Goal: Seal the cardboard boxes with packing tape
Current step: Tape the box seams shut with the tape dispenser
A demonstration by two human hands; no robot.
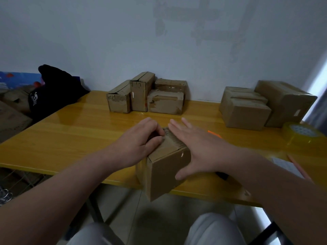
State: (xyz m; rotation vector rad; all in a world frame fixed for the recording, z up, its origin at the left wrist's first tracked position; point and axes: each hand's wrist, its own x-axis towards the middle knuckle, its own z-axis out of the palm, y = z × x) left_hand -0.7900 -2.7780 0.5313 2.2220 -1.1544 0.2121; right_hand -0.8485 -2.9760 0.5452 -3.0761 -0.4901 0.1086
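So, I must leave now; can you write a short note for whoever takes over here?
Left hand: fingers curled on the top flaps of the near box, gripping.
Right hand: open, flat over the box's right top edge, thumb on its front.
The near box sits at the table front edge and seems to overhang it.
Tape roll: on the table, far right, untouched.
Other boxes: groups at back middle and back right.
Done: flaps down. Left: tape this box; no tape shows on it. Others: cannot tell.
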